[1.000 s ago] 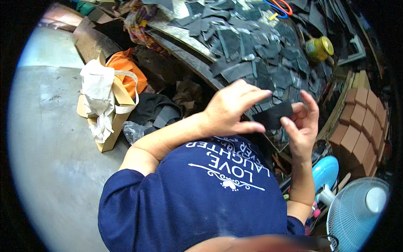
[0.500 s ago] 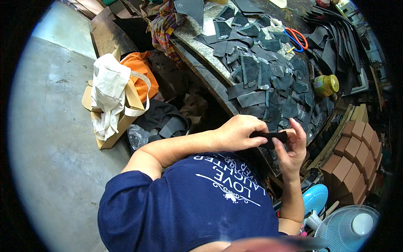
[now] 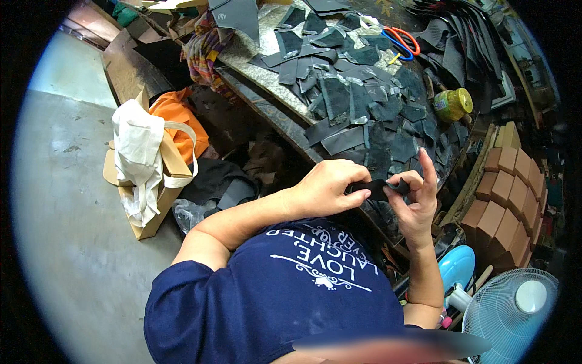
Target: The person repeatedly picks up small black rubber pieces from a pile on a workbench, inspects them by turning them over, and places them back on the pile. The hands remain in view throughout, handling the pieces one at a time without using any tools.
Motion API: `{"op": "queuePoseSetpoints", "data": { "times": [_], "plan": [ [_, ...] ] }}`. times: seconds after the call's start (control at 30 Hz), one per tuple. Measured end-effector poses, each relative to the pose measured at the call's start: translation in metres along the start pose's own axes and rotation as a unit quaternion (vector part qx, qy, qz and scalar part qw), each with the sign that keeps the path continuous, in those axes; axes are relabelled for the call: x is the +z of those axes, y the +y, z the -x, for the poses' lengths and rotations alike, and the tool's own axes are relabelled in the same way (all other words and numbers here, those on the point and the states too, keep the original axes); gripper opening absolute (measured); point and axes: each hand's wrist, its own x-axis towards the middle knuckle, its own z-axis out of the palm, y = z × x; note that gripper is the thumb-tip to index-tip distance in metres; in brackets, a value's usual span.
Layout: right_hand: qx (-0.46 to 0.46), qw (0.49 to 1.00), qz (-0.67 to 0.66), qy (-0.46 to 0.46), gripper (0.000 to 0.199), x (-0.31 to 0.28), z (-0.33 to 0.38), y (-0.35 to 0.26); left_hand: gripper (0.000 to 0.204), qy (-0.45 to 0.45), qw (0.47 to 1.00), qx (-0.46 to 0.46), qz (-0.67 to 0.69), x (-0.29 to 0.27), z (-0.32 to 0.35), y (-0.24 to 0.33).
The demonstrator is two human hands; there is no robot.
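Speckled stone worktop [image 3: 267, 60] runs diagonally across the upper middle, buried in dark cut leather pieces [image 3: 357, 115] – too many and too overlapped to count. Grey concrete floor [image 3: 66, 242] fills the left side, mostly bare.

On the worktop: one pair of scissors with orange and blue handles [image 3: 401, 41], one yellow-green jar [image 3: 453, 104] near the far right edge. On the floor beside the bench: one cardboard box [image 3: 142, 212] with one white cloth bag [image 3: 140, 151] draped over it, one orange bag [image 3: 180, 118] behind. Lower right: one blue fan [image 3: 515, 315], a stack of brown blocks [image 3: 506, 200].

Left hand [image 3: 324, 188] and right hand [image 3: 412, 200] meet just off the worktop's near edge – both pinch one small black leather strip [image 3: 379, 188] between thumbs and fingertips, right index finger lifted straight. Tight room on the right; open floor on the left.
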Motion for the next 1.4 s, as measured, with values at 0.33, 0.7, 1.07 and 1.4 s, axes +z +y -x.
{"op": "queuePoseSetpoints", "data": {
  "times": [0.33,0.7,1.07,1.4],
  "plan": [
    [0.119,0.960,-0.247,0.052,0.099,-0.002,-0.004,-0.014,0.022,0.005,0.998,-0.012,0.057,0.006,-0.006,0.000],
    [0.118,0.975,-0.167,0.091,0.100,-0.009,0.002,-0.010,0.016,-0.045,0.998,-0.001,0.054,-0.001,0.006,-0.004],
    [0.089,0.974,-0.089,0.189,0.092,-0.070,0.029,0.001,0.014,0.035,0.998,-0.035,-0.027,-0.035,0.020,-0.012],
    [0.102,0.966,-0.036,0.236,0.089,-0.108,0.049,0.010,0.012,0.061,0.993,-0.036,-0.097,-0.036,0.018,-0.015]
  ]
}}
